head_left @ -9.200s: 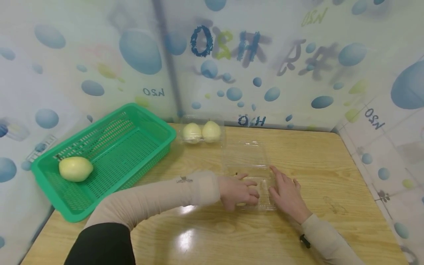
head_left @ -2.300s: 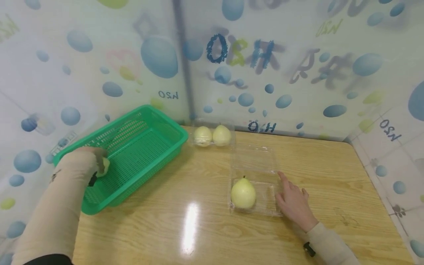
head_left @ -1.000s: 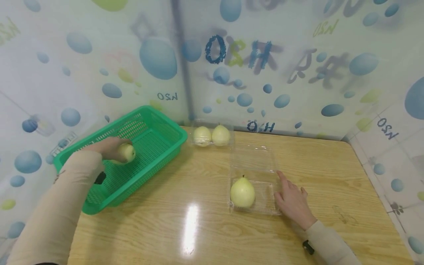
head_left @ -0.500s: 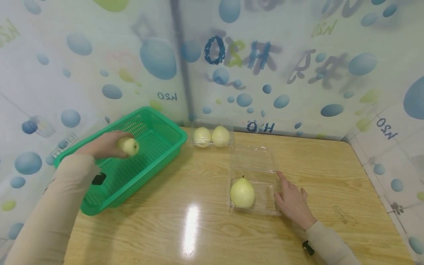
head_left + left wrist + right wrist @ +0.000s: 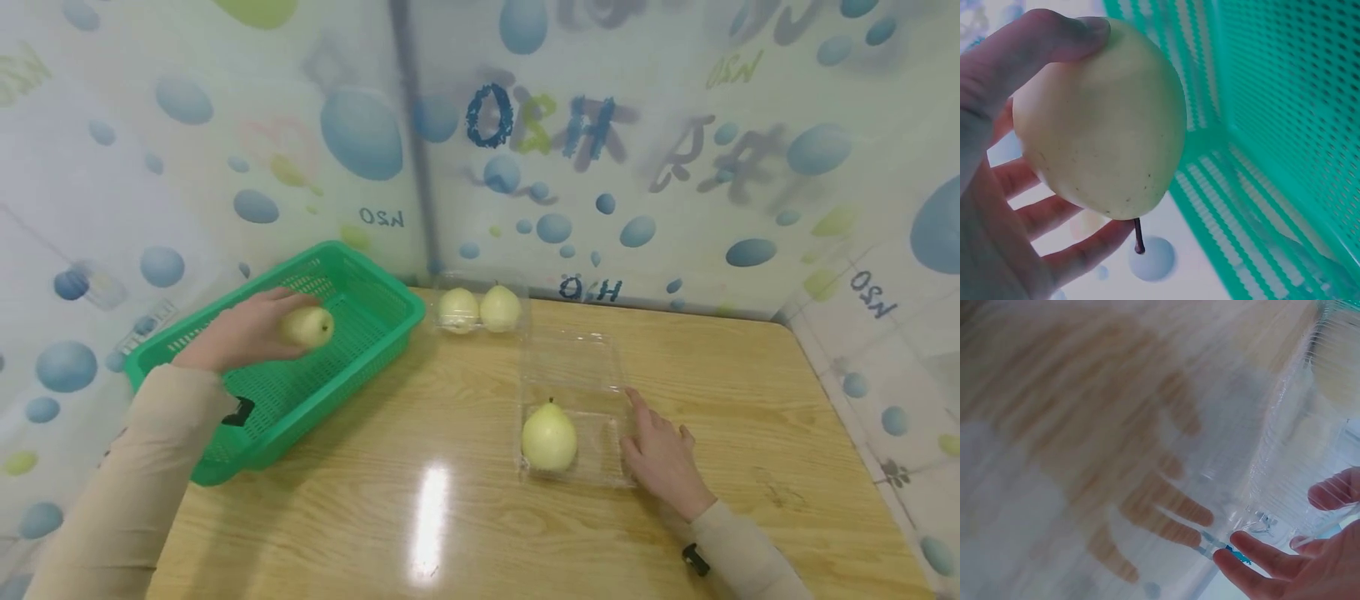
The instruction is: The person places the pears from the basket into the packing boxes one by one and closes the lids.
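Observation:
My left hand [image 5: 243,332] holds a pale yellow-green pear [image 5: 309,327] over the green basket [image 5: 367,321]. The left wrist view shows the thumb on one side of that pear and the fingers around the other, its dark stem [image 5: 1139,236] pointing down. A clear plastic clamshell box [image 5: 598,442] lies with its lid [image 5: 573,358] folded back; one pear [image 5: 550,437] sits upright in its left half. My right hand [image 5: 663,458] rests at the box's right edge, fingers extended and touching it. In the right wrist view those fingers [image 5: 1266,556] lie against clear plastic.
A second clear box [image 5: 480,282] stands at the back wall, with two pears [image 5: 500,309] [image 5: 458,309] inside. The wooden table [image 5: 360,525] meets patterned walls behind and at the right. The basket's long side rises between my left hand and the clear boxes.
My left hand reached into the basket, took hold of the pear lying there and lifted it up and to the right. Earlier it was at the open box. The right hand stays at the box edge.

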